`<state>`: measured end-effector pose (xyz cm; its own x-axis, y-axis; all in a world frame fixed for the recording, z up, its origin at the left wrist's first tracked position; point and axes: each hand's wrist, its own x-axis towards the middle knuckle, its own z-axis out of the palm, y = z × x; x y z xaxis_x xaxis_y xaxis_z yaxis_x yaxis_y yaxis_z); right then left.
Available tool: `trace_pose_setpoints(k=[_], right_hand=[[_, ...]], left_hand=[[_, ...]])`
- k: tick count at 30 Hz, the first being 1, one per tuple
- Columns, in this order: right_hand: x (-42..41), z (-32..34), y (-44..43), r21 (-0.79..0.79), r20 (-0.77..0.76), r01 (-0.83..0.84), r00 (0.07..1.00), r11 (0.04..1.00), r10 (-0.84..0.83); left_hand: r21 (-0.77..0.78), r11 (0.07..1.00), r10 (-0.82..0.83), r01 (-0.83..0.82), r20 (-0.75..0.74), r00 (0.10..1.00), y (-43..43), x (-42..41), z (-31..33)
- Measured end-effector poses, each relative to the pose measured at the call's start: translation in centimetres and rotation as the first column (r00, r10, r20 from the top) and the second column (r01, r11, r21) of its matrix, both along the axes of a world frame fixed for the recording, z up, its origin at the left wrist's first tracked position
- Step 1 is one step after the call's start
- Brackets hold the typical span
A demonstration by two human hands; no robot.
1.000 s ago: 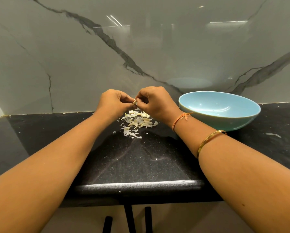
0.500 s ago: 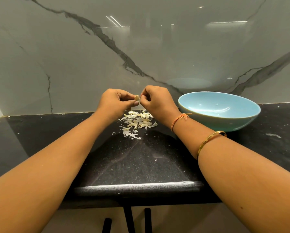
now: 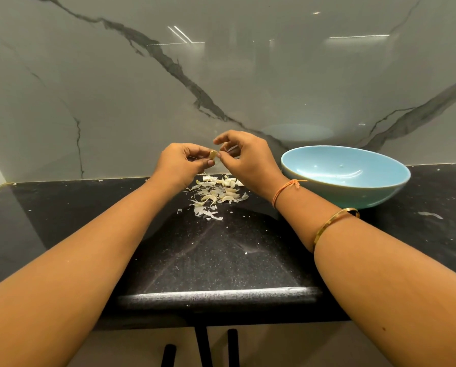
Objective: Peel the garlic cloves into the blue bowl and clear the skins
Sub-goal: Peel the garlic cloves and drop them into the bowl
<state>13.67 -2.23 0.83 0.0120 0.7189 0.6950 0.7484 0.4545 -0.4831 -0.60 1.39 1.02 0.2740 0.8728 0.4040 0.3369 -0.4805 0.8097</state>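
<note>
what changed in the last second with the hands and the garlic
Both hands lifted slightly above the skins. The left hand keeps its grip on the garlic clove, now more exposed; the right hand has uncurled its upper fingers while pinching the clove's end. The blue bowl and skins stayed put.

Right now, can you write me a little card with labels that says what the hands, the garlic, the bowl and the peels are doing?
left hand: pinches a small pale garlic clove above the black speckled stone counter
right hand: fingertips pinch the clove's other end
round light blue bowl: on the counter, right of both hands; no clove shows inside
pile of papery white garlic skins: on the counter, below the hands
right arm: orange thread at the wrist, gold bangle further up
</note>
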Motion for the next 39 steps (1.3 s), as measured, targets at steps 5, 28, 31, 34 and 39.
trace_pose_setpoints(k=[5,28,31,34,39], right_hand=[[-0.01,-0.12,0.38,0.030,-0.002,-0.015,1.000,0.999,0.015],[-0.42,-0.06,0.29,-0.036,-0.233,-0.083,0.970,0.996,0.073],[-0.38,-0.06,0.36,-0.006,-0.132,-0.020,0.991,1.000,0.019],[-0.42,-0.06,0.30,0.009,-0.082,-0.010,0.997,1.000,0.011],[-0.32,-0.02,0.24,0.008,-0.067,-0.016,0.998,1.000,0.017]], left_hand=[[-0.015,0.999,-0.039,0.040,0.065,0.997,-0.31,-0.07,0.13],[-0.404,0.857,0.036,0.319,0.665,0.746,-0.94,0.50,0.63],[-0.399,0.867,0.031,0.299,0.640,0.767,-0.96,0.47,0.81],[-0.381,0.887,0.029,0.259,0.608,0.793,-0.88,0.45,0.77],[-0.368,0.897,0.014,0.244,0.576,0.817,-0.85,0.33,0.73]])
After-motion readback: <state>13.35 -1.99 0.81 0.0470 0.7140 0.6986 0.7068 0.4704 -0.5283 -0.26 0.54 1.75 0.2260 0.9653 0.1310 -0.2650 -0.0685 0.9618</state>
